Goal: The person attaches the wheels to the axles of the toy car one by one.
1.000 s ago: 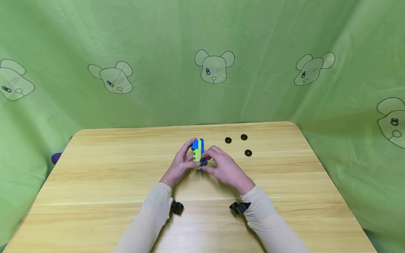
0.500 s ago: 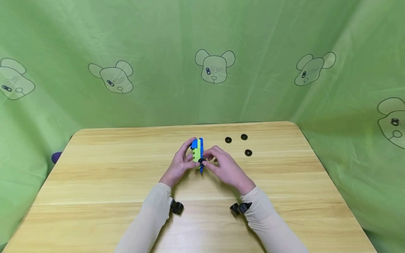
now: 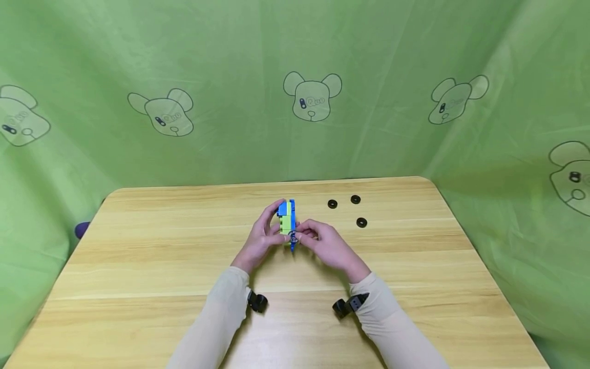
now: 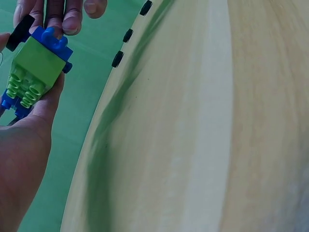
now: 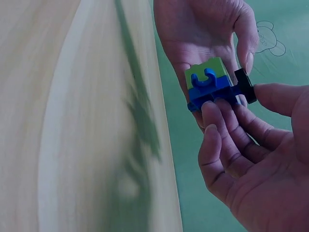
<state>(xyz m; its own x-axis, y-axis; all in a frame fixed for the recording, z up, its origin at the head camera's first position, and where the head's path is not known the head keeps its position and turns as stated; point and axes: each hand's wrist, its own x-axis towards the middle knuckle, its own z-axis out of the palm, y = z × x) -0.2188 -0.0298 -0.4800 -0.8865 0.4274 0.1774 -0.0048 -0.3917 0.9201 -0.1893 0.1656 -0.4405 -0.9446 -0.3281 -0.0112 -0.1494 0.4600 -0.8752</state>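
Note:
A toy brick car (image 3: 286, 222) of lime-green and blue bricks is raised in front of the person, between both hands. The left hand (image 3: 257, 245) grips its body from the left, palm behind the bricks. In the right wrist view a blue hook (image 5: 204, 77) sticks out at the car's end. A black toy wheel (image 5: 245, 86) sits at the end of a blue axle on the car's side. The right hand (image 3: 329, 248) has its thumb pressed against this wheel's outer face, while its curled fingers (image 5: 212, 145) lie against the blue base. Green studs (image 4: 24, 87) show in the left wrist view.
Three loose black wheels lie on the wooden table (image 3: 184, 287) to the right: one nearer the car (image 3: 332, 204), a far wheel (image 3: 355, 199) and a front wheel (image 3: 361, 222). A green curtain (image 3: 230, 143) hangs behind the table. Something purple (image 3: 82, 229) shows past its left edge.
The wheel in the right hand has turned edge-on and come up against the car's side. The right fingers have shifted lower and closer around it. The left hand stays nearly still with the car.

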